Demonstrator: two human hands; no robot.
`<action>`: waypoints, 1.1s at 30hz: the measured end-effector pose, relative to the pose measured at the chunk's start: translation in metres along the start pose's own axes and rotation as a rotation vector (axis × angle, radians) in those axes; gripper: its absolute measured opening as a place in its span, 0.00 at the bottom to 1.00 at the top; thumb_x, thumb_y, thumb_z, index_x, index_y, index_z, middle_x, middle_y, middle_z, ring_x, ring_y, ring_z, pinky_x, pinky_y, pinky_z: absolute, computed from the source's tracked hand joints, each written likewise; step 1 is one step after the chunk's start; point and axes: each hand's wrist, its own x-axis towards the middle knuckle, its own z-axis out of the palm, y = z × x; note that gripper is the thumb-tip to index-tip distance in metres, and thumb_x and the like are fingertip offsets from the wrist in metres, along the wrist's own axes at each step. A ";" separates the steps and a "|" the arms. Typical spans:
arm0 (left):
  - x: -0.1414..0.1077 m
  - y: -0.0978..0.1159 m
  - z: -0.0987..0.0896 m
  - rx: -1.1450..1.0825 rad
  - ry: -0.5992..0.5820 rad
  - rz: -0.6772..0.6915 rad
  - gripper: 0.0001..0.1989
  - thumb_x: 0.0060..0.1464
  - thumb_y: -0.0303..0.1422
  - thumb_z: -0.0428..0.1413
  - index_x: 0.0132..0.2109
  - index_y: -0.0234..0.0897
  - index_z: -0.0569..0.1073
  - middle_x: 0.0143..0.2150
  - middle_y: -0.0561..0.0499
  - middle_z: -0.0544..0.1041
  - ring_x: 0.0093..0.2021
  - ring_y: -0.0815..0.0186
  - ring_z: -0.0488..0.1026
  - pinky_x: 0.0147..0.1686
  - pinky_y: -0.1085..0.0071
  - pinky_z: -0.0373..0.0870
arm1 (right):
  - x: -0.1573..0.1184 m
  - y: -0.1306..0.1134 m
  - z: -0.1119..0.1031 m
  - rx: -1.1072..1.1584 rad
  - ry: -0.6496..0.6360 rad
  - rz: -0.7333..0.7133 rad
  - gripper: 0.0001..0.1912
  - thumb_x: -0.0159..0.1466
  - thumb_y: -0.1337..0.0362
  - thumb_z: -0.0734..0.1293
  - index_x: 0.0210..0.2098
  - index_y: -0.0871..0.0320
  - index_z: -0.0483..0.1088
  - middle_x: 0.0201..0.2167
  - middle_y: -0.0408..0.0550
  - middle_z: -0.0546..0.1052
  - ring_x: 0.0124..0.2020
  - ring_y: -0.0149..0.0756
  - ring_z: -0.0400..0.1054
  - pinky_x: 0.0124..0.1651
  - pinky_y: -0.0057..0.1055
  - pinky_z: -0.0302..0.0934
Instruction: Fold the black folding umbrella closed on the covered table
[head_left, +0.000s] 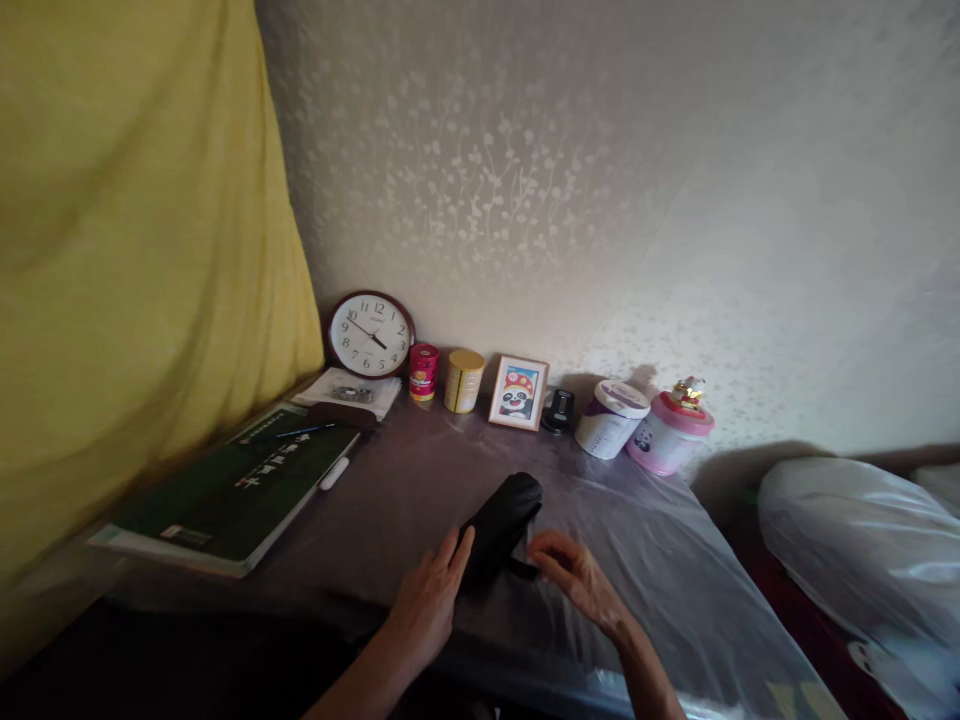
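Observation:
A black, rolled bundle, perhaps a folded umbrella, (504,515) lies slantwise near the front of the table (600,560). My left hand (431,595) rests against its left side, fingers extended along it. To the right of the bundle, my right hand (570,575) is closed with curled fingers at a short black strap (523,569) that sticks out from the bundle. Whether the fingertips pinch the strap is too small to make out.
A green book (247,490) and a white marker (334,473) lie at left. Along the wall stand a clock (371,335), red can (424,373), yellow-lidded can (464,382), panda picture (517,393), white tub (611,420) and pink tub (667,435). Plastic-wrapped items sit right.

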 end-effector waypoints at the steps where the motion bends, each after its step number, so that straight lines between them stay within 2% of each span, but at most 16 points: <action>1: 0.000 0.000 0.000 0.009 0.003 -0.003 0.41 0.44 0.17 0.40 0.65 0.42 0.38 0.66 0.47 0.51 0.52 0.63 0.65 0.48 0.68 0.65 | -0.009 0.006 -0.007 -0.017 0.036 0.038 0.13 0.59 0.54 0.62 0.31 0.56 0.71 0.27 0.43 0.71 0.26 0.31 0.65 0.30 0.27 0.62; 4: -0.001 0.001 -0.002 0.014 -0.006 -0.016 0.41 0.44 0.17 0.40 0.65 0.41 0.39 0.65 0.46 0.52 0.50 0.63 0.67 0.47 0.68 0.65 | -0.028 0.026 -0.018 -0.024 0.204 0.152 0.17 0.57 0.50 0.63 0.31 0.57 0.72 0.21 0.41 0.70 0.23 0.31 0.64 0.28 0.27 0.60; 10: 0.002 -0.002 -0.005 -0.093 -0.021 -0.086 0.39 0.46 0.22 0.45 0.65 0.41 0.41 0.63 0.43 0.54 0.49 0.63 0.68 0.47 0.68 0.64 | -0.039 0.055 -0.012 0.032 0.400 0.218 0.22 0.54 0.46 0.64 0.34 0.58 0.74 0.22 0.44 0.73 0.21 0.32 0.64 0.26 0.27 0.60; 15: 0.010 -0.019 -0.010 -0.121 -0.020 -0.176 0.32 0.51 0.30 0.45 0.63 0.39 0.50 0.53 0.43 0.66 0.39 0.68 0.73 0.39 0.73 0.67 | -0.043 0.058 -0.011 0.047 0.447 0.194 0.22 0.55 0.46 0.63 0.35 0.58 0.73 0.23 0.45 0.73 0.21 0.32 0.64 0.25 0.27 0.59; 17: 0.009 -0.025 -0.013 -0.105 -0.003 -0.233 0.29 0.53 0.32 0.43 0.63 0.35 0.50 0.51 0.41 0.68 0.39 0.67 0.73 0.39 0.72 0.67 | -0.044 0.058 -0.012 0.034 0.446 0.198 0.21 0.56 0.47 0.62 0.35 0.58 0.73 0.22 0.44 0.73 0.21 0.32 0.64 0.25 0.27 0.59; 19: 0.003 -0.027 -0.015 -0.064 0.040 -0.288 0.28 0.56 0.33 0.41 0.63 0.31 0.48 0.55 0.36 0.63 0.45 0.62 0.71 0.42 0.68 0.67 | -0.044 0.060 -0.011 0.019 0.443 0.195 0.21 0.56 0.47 0.62 0.35 0.59 0.73 0.21 0.44 0.72 0.21 0.32 0.64 0.26 0.27 0.58; 21: -0.005 -0.025 -0.015 0.015 0.105 -0.315 0.28 0.58 0.32 0.38 0.64 0.32 0.44 0.59 0.32 0.57 0.53 0.55 0.66 0.46 0.62 0.64 | -0.044 0.062 -0.010 0.014 0.442 0.190 0.21 0.57 0.48 0.61 0.35 0.59 0.72 0.21 0.43 0.71 0.21 0.32 0.65 0.26 0.27 0.58; 23: -0.013 -0.020 -0.011 0.178 0.177 -0.271 0.29 0.58 0.27 0.38 0.65 0.43 0.41 0.62 0.36 0.55 0.56 0.54 0.63 0.46 0.61 0.64 | -0.043 0.064 -0.010 0.018 0.439 0.188 0.21 0.57 0.48 0.60 0.35 0.59 0.72 0.21 0.43 0.72 0.21 0.32 0.65 0.26 0.26 0.58; 26: -0.013 -0.016 -0.005 0.284 0.132 -0.195 0.40 0.48 0.17 0.44 0.63 0.55 0.42 0.67 0.41 0.44 0.55 0.55 0.64 0.46 0.63 0.64 | -0.042 0.066 -0.009 0.013 0.436 0.181 0.21 0.57 0.48 0.60 0.35 0.59 0.72 0.23 0.44 0.72 0.21 0.32 0.66 0.26 0.26 0.59; 27: -0.011 -0.016 -0.005 0.271 0.106 -0.195 0.43 0.45 0.15 0.44 0.63 0.56 0.43 0.67 0.42 0.43 0.55 0.54 0.64 0.45 0.63 0.64 | -0.041 0.067 -0.009 0.006 0.439 0.178 0.21 0.57 0.48 0.59 0.35 0.60 0.71 0.23 0.44 0.72 0.21 0.32 0.66 0.26 0.26 0.59; 29: -0.004 -0.020 -0.007 0.112 0.066 -0.211 0.44 0.43 0.14 0.45 0.63 0.55 0.44 0.66 0.43 0.47 0.54 0.55 0.65 0.46 0.63 0.63 | -0.042 0.066 -0.008 -0.008 0.439 0.167 0.21 0.57 0.49 0.59 0.34 0.60 0.71 0.22 0.44 0.72 0.21 0.32 0.66 0.27 0.26 0.59; 33: 0.009 -0.032 -0.019 -0.259 0.030 -0.234 0.38 0.47 0.20 0.46 0.64 0.43 0.45 0.62 0.45 0.58 0.54 0.62 0.65 0.51 0.70 0.60 | -0.043 0.067 -0.008 -0.021 0.434 0.139 0.21 0.58 0.49 0.57 0.33 0.59 0.70 0.22 0.44 0.71 0.22 0.32 0.66 0.28 0.26 0.59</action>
